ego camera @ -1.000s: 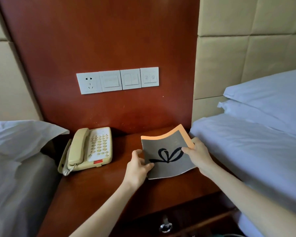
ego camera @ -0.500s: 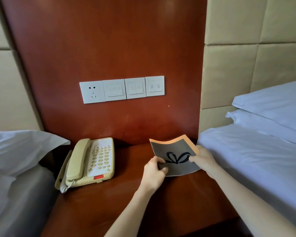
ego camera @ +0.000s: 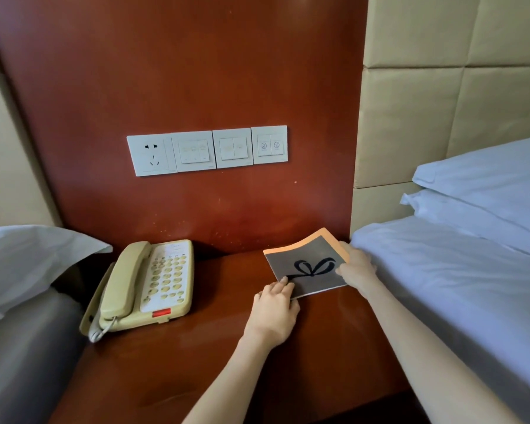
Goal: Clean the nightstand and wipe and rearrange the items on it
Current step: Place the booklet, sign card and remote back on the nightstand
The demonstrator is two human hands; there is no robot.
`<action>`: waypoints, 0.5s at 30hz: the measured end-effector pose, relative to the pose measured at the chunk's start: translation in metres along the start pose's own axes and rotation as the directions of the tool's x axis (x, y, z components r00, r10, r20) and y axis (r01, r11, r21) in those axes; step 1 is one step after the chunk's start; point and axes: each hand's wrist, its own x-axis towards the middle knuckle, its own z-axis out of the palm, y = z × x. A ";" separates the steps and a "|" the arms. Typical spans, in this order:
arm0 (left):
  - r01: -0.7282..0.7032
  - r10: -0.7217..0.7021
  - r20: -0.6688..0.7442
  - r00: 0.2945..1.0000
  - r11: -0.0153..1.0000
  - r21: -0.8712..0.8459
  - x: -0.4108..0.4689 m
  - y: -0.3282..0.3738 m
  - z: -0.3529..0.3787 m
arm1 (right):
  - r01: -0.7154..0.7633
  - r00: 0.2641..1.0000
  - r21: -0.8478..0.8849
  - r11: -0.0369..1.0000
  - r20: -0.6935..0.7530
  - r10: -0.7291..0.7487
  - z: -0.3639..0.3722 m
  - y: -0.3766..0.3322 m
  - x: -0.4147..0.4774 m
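Grey booklet (ego camera: 306, 267) at back right of the counter (ego camera: 196, 362), pinched at its near corner by the left hand (ego camera: 273, 313), gripped at its right edge by the right hand (ego camera: 357, 270); curled far edge liable to crease if pressed flat.

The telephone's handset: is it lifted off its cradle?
No, the handset lies seated in its cradle along the left side of the telephone.
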 end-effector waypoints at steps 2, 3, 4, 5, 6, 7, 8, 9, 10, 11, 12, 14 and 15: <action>0.001 -0.001 0.003 1.000 0.999 0.041 0.003 -0.001 0.003 | 0.000 1.000 -0.003 1.000 -0.004 0.000 0.003 0.003 0.003; 0.007 -0.008 0.004 1.000 0.999 0.041 0.005 -0.001 0.003 | 0.002 1.000 -0.002 1.000 -0.004 -0.002 0.004 0.004 0.005; 0.021 -0.021 -0.001 1.000 0.999 0.030 0.007 -0.001 0.003 | 0.001 1.000 0.001 1.000 -0.004 -0.001 0.004 0.005 0.007; 0.044 -0.044 -0.014 0.999 0.999 0.006 0.009 0.000 0.004 | -0.001 1.000 0.004 1.000 -0.002 0.001 0.006 0.006 0.009; 0.076 -0.077 -0.036 0.996 0.997 -0.026 0.010 0.001 0.005 | -0.001 1.000 -0.004 1.000 -0.001 0.001 0.007 0.007 0.011; 0.109 -0.112 -0.064 0.992 0.992 -0.056 0.011 0.002 0.005 | 0.003 1.000 -0.025 1.000 -0.005 -0.004 0.008 0.008 0.012; 0.134 -0.141 -0.091 0.986 0.988 -0.074 0.012 0.003 0.005 | 0.011 1.000 -0.049 0.999 -0.013 -0.012 0.009 0.009 0.013; 0.150 -0.159 -0.113 0.981 0.985 -0.081 0.012 0.003 0.006 | 0.023 0.999 -0.065 0.998 -0.023 -0.024 0.010 0.010 0.014; 0.159 -0.168 -0.128 0.977 0.984 -0.083 0.012 0.003 0.007 | 0.036 0.999 -0.073 0.997 -0.029 -0.038 0.010 0.010 0.015; 0.163 -0.173 -0.136 0.976 0.983 -0.082 0.012 0.002 0.008 | 0.048 0.998 -0.076 0.996 -0.030 -0.051 0.011 0.011 0.016; 0.163 -0.173 -0.139 0.975 0.983 -0.079 0.012 0.002 0.008 | 0.053 0.998 -0.075 0.996 -0.029 -0.055 0.011 0.012 0.016; 0.163 -0.171 -0.137 0.976 0.984 -0.067 0.012 0.003 0.009 | 0.048 0.998 -0.088 0.995 -0.033 -0.051 0.013 0.012 0.015; 0.165 -0.172 -0.134 0.976 0.984 -0.061 0.012 0.003 0.009 | 0.042 0.998 -0.106 0.993 -0.034 -0.046 0.015 0.012 0.015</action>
